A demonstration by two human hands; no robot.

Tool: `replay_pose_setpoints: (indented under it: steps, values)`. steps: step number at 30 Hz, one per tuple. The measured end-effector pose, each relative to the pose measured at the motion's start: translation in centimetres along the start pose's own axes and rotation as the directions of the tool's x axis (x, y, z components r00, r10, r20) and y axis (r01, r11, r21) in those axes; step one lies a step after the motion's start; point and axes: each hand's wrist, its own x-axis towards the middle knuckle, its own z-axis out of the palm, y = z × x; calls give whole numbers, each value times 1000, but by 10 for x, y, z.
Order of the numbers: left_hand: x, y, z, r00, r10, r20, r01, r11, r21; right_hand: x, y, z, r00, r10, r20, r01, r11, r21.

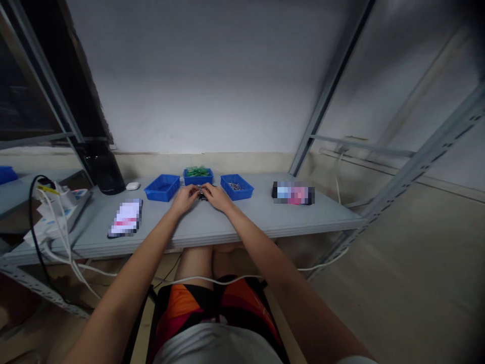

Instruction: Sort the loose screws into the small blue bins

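My left hand [184, 198] and my right hand [217, 196] are close together over the grey shelf top [204, 222], fingertips almost meeting. The fingers of both are bent and drawn together. Between and beneath them lie small dark pieces [203, 195], too small to name. Whatever the fingers pinch is hidden. Just beyond the hands stands a blue bin of green pieces [197, 172]. To the right of my right hand is a blue bin [245, 193] with thin, shiny metal pieces in it. Left of my left hand sits another blue bin [158, 195], with no contents visible.
A phone [127, 217] lies at left, another phone [293, 193] at right. Near the back left are a white earbud case [132, 186] and a black bottle [104, 169]. A white power strip [56, 217] with cables occupies the left end. A white cable [204, 278] crosses below the shelf's front edge.
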Motion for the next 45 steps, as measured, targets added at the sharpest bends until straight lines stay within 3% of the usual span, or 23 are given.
replay_pose_setpoints:
  steps: [16, 24, 30, 35, 45]
  values:
    - [0, -5, 1, 997, -23, -73, 33, 990, 136, 4, 13, 6, 999, 29, -20, -29, 1000, 0]
    - [2, -6, 1, 991, 46, -124, -36, 996, 81, 2, 9, 5, 999, 15, 32, -11, 993, -116]
    - [1, -2, 0, 990, 99, -96, -96, 995, 34, -1, 2, 4, 994, -46, 94, 63, 982, -179]
    - [1, -2, 0, 990, 87, -113, -88, 996, -3, 0, 1, 3, 997, -27, 76, 39, 988, -151]
    - [0, 4, 0, 997, 81, -13, -81, 997, -8, 0, 1, 3, 996, -35, 86, 44, 994, -96]
